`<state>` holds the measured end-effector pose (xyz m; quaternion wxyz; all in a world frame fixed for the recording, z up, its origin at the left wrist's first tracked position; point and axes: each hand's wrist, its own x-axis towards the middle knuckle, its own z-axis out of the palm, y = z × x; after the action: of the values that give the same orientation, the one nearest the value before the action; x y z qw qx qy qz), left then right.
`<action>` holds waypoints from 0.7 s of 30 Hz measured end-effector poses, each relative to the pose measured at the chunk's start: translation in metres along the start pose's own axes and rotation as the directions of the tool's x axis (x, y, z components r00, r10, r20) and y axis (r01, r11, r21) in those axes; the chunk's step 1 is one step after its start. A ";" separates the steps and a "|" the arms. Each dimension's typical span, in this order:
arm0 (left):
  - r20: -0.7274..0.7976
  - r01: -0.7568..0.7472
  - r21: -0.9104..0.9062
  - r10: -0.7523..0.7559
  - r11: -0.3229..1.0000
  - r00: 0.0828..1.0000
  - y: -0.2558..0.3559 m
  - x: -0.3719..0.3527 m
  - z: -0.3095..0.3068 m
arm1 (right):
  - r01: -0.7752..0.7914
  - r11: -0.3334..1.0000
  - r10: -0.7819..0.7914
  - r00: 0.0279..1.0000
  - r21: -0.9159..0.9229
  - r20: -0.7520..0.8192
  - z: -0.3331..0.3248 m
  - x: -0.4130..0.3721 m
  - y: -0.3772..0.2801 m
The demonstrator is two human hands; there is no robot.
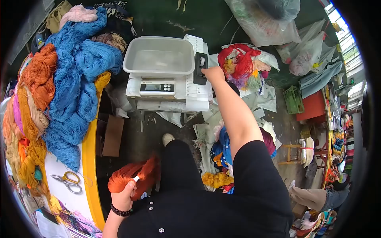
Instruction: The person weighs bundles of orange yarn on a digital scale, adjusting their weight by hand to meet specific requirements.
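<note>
My left hand (126, 194) is closed round a skein of orange-red yarn (119, 174), held low beside my leg. A small white tag or tube (137, 178) sticks out by the thumb. My right hand (215, 75) reaches forward to a black dispenser with a roll in it (201, 68). Its fingers are drawn together at the dispenser's right edge; what they pinch is too small to tell. Just left of the dispenser is a digital scale (157, 88) bearing a grey plastic tub (158, 73). Sheets of printed white labels (193, 93) lie beneath the dispenser.
On the left, a yellow-edged table (92, 158) carries blue yarn (65, 79), rust yarn (41, 75) and scissors (68, 181). Mixed yarn bundles (242, 63) lie right of the scale. Plastic bags (270, 23), a green crate (293, 100) and a stool (291, 152) stand farther right, near another person (317, 196).
</note>
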<state>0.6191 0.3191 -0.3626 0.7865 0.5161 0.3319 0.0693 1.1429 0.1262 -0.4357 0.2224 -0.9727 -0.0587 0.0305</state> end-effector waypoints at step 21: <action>-0.059 0.025 -0.038 -0.028 0.999 0.998 -0.005 0.000 -0.005 | -0.389 0.196 0.337 0.889 0.900 0.311 0.006 -0.037 0.000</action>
<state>0.6150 0.3207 -0.3686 0.7868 0.4946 0.3605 0.0803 1.1053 0.1240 -0.4398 0.7364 -0.6340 0.1959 0.1319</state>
